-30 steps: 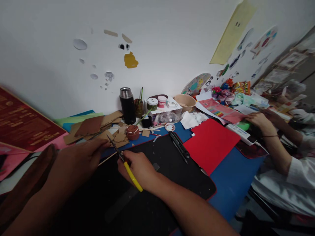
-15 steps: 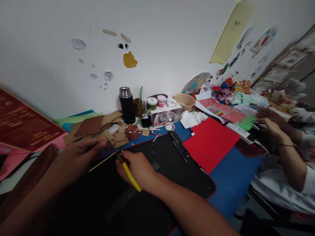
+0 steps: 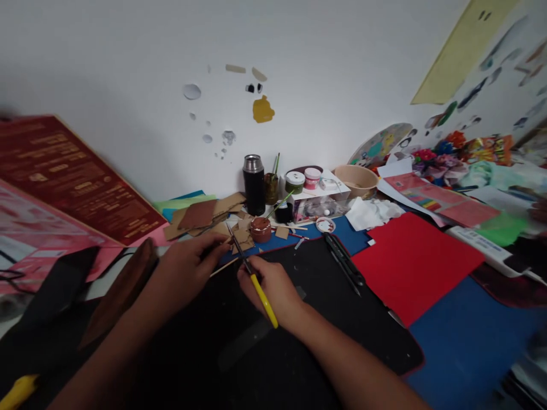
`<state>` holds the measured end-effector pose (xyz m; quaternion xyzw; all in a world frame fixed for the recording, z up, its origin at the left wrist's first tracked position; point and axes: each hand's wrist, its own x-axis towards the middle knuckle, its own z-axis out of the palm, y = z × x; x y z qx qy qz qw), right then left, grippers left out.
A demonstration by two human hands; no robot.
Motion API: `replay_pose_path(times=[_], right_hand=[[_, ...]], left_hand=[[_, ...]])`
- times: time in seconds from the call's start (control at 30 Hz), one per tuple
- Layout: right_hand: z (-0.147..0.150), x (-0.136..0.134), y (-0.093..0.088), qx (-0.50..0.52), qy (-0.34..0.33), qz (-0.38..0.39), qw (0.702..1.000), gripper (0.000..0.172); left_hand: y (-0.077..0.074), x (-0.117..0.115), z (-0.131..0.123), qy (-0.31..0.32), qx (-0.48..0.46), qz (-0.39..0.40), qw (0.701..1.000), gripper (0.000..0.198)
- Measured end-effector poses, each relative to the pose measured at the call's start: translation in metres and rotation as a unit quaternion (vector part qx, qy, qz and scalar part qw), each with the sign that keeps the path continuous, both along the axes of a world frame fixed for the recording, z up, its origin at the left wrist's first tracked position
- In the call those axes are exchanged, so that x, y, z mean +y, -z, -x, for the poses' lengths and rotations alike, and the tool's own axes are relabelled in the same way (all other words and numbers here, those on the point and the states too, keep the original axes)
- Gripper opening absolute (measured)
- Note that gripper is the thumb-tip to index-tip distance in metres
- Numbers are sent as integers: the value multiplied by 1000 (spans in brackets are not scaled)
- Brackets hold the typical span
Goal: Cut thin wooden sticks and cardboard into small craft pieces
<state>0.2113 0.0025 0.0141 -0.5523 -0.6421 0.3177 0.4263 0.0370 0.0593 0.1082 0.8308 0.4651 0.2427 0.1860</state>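
Note:
My right hand (image 3: 273, 287) is closed around a pair of scissors (image 3: 264, 299) with yellow handles. Their dark blades point up and away, toward my left fingertips. My left hand (image 3: 194, 265) is closed in a pinch beside the blade tips; a small tan bit shows at its fingertips, too small to name. A thin wooden stick (image 3: 223, 267) shows between the two hands, slanting over the black mat (image 3: 325, 319). Just beyond the blades lie torn cardboard pieces (image 3: 228, 206) and a brown paint jar (image 3: 260, 230).
A black thermos (image 3: 253, 185), paint pots (image 3: 312, 178) on a box and a beige bowl (image 3: 356, 179) stand along the wall. Red paper (image 3: 421, 265) and a black pen-like tool (image 3: 344, 262) lie rightward. A dark red board (image 3: 72, 182) leans at left; something yellow (image 3: 19, 390) lies lower left.
My view has turned left, so everything sits farther right in the picture. The other person's hands have mostly slipped out of sight. Both my hands keep much the same grip beside each other.

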Motion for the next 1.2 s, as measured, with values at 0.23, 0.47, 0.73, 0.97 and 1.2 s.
replay_pose_path(times=[0.23,0.47,0.73,0.97,1.2], right_hand=[[1,-5,-13,164,-64,90,980,29],[-1,-7,-23,214,-95,108,966,43],[-3,-7,-13,241,-153,108,952,53],[-4,-9,-17,190,-153,95,965,51],[-3,-7,-15,111,-88,66,988,35]], left_hand=[[-3,-1,1,-39,-36,-23,998,28],[-4,-1,3,-47,-55,-34,997,26],[0,2,5,-22,-48,-55,997,25],[0,3,6,-28,-58,-55,996,29],[6,6,6,-21,-36,-43,998,27]])
